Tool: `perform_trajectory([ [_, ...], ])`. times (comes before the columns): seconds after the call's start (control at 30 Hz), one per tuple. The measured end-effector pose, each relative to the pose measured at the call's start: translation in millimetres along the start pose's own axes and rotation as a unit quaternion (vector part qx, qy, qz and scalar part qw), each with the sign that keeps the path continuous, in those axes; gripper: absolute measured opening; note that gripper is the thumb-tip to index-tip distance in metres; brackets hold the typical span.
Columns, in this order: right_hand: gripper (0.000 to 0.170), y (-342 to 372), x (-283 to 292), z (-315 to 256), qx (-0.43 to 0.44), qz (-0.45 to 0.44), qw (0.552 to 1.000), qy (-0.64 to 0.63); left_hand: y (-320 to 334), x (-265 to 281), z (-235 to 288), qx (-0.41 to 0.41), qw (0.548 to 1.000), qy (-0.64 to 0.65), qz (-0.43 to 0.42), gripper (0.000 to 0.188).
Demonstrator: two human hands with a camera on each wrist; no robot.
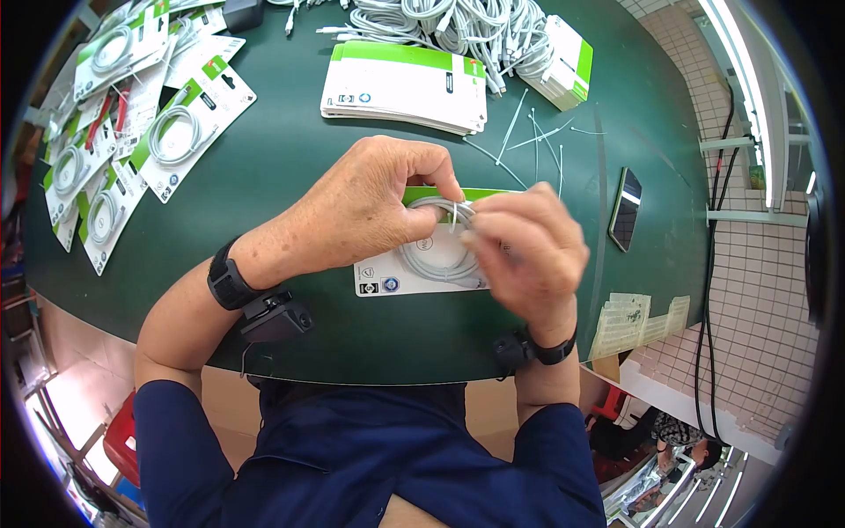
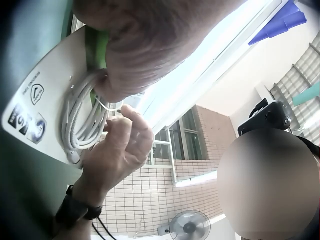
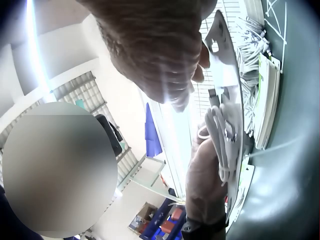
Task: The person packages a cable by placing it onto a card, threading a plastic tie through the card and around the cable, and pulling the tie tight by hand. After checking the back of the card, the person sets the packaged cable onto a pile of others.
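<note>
A coiled light grey cable point(image 1: 440, 264) lies on a white and green card point(image 1: 378, 271), with a thin white tie point(image 1: 455, 211) around the top of the coil. The left hand point(image 1: 365, 207) pinches the coil and card near that tie, thumb and forefinger forming a ring. Just right of it, the right hand point(image 1: 532, 251) has bent fingers beside the tie and is slightly blurred; whether it grips the tie's end is unclear. In the left wrist view the coil point(image 2: 82, 117) rests against the card, and the right hand point(image 2: 120, 150) is close to the tie loop.
A stack of cards point(image 1: 400, 88) lies behind the hands, with a heap of cables point(image 1: 475, 26) and a white-green box point(image 1: 563, 66) beyond. Loose ties point(image 1: 507, 128) and a phone point(image 1: 625, 209) are to the right. Carded cables point(image 1: 176, 135) pile up at the left.
</note>
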State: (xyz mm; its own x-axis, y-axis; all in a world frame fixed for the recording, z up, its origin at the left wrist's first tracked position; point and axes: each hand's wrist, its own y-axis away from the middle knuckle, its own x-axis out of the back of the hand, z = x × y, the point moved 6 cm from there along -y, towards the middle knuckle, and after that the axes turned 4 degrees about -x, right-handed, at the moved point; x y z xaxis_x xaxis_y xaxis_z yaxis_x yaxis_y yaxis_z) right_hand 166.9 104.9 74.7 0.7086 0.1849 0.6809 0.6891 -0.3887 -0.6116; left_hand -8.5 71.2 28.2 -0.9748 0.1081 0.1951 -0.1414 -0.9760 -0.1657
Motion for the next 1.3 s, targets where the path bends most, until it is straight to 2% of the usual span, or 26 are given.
perform_trajectory([
  [0.03,0.026,0,11,7,-0.024,0.044,0.998,-0.023,0,1,2,-0.002,1.0,-0.001,0.0,0.014],
  [0.07,0.026,3,15,12,-0.023,0.045,0.998,-0.022,0,3,4,0.004,1.0,0.012,0.002,0.014],
  [0.13,0.024,20,38,44,-0.174,0.202,0.96,-0.089,0,6,8,0.014,0.999,0.037,0.007,0.015],
  [0.17,0.024,21,40,49,-0.172,0.205,0.96,-0.089,0,6,9,0.012,0.999,0.035,0.006,0.015],
  [0.27,0.028,30,32,83,-0.376,0.182,0.881,-0.224,-1,9,11,-0.018,0.998,0.055,0.029,0.02],
  [0.3,0.028,31,30,82,-0.373,0.185,0.881,-0.224,-1,10,13,-0.021,0.998,0.053,0.027,0.02],
  [0.37,0.028,23,1,70,-0.334,0.023,0.891,-0.306,0,10,14,-0.004,0.997,0.073,0.025,0.019],
  [0.43,0.037,36,-30,74,-0.327,-0.059,0.842,-0.425,0,11,15,0.003,0.996,0.081,0.025,0.019],
  [0.47,0.037,49,-35,74,-0.325,-0.059,0.843,-0.424,0,11,15,0.007,0.996,0.084,0.02,0.018],
  [0.53,0.05,87,-48,72,-0.404,-0.048,0.745,-0.529,-1,10,15,0.013,0.996,0.091,0.011,0.018],
  [0.57,0.05,92,-50,74,-0.402,-0.049,0.746,-0.528,-1,9,14,0.011,0.996,0.091,0.012,0.018],
  [0.67,0.069,100,-55,77,-0.402,-0.058,0.688,-0.602,0,6,11,-0.027,0.997,0.068,0.026,0.015],
  [0.83,0.076,97,-57,78,-0.413,-0.045,0.701,-0.58,0,2,10,-0.033,0.997,0.063,0.033,0.015],
  [0.93,0.084,99,-69,81,-0.423,-0.021,0.57,-0.704,0,1,9,-0.039,0.998,0.043,0.024,0.015],
  [0.97,0.084,98,-70,81,-0.423,-0.02,0.57,-0.704,0,1,9,-0.038,0.998,0.042,0.023,0.015],
  [1.07,0.069,78,-63,72,-0.323,-0.044,0.641,-0.695,1,0,10,-0.035,0.999,0.029,0.007,0.015],
  [1.1,0.069,71,-60,72,-0.323,-0.043,0.64,-0.695,1,-1,9,-0.034,0.999,0.029,0.006,0.015],
  [1.2,0.054,51,-52,74,-0.322,-0.131,0.781,-0.519,1,-4,8,-0.038,0.999,0.013,-0.007,0.015],
  [1.23,0.054,46,-52,72,-0.322,-0.128,0.78,-0.521,1,-5,7,-0.037,0.999,0.012,-0.01,0.015],
  [1.3,0.042,30,-45,61,-0.231,-0.094,0.888,-0.388,1,-6,7,-0.031,0.999,0.012,-0.016,0.016],
])
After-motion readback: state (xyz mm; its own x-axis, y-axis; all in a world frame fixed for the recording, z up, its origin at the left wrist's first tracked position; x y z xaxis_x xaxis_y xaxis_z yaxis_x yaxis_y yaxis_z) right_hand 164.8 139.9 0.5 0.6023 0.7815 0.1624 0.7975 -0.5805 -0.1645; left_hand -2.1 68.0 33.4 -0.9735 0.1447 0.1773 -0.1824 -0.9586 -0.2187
